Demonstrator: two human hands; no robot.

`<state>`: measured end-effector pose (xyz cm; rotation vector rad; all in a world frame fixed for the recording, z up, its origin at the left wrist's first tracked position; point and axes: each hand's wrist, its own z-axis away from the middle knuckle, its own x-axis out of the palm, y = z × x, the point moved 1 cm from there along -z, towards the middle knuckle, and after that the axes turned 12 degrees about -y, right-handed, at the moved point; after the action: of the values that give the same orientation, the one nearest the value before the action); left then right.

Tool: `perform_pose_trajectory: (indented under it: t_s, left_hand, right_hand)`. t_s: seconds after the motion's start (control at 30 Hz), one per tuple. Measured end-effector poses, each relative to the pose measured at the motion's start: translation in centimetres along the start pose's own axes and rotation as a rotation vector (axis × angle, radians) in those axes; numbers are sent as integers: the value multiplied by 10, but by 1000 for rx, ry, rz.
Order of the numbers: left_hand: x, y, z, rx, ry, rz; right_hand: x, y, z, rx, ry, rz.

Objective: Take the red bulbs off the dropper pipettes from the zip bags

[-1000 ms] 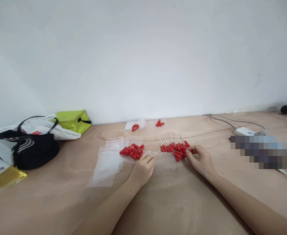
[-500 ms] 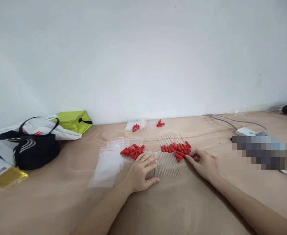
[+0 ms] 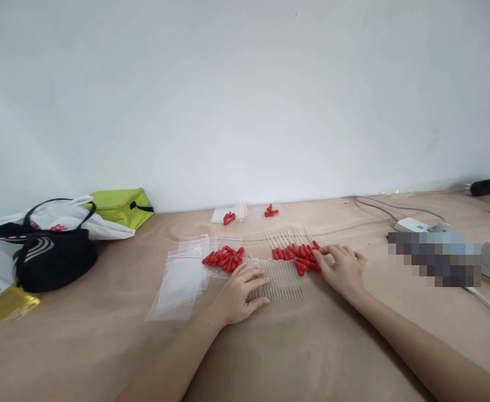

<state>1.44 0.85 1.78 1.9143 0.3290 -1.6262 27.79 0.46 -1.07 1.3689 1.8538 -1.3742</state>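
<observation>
Clear thin tubes (image 3: 280, 277) lie in a row on the wooden table (image 3: 295, 357). My left hand (image 3: 240, 291) rests flat and open on the tubes' left end, fingers spread. My right hand (image 3: 342, 268) lies at the right side of a group of red caps (image 3: 297, 255), fingertips touching them, fingers loosely extended. More red caps (image 3: 224, 258) lie in a heap to the left, next to a stack of clear zip bags (image 3: 182, 279).
Two small bags with red caps (image 3: 247, 213) lie by the wall. A black bag (image 3: 50, 254), a white bag and a green pouch (image 3: 121, 205) sit at the left. A power strip with cables (image 3: 416, 224) is at the right.
My left hand went from a curled grip on the tubes to lying flat on them. My right hand let its pinch loosen and slid a little left along the red caps.
</observation>
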Motion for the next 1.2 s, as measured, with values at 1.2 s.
perform_pose_trajectory:
  t_s: [1.2]
  left_hand:
    - [6,-3,0,-51,83,-92]
  right_hand:
    - [25,-58,-16,-148,-81,331]
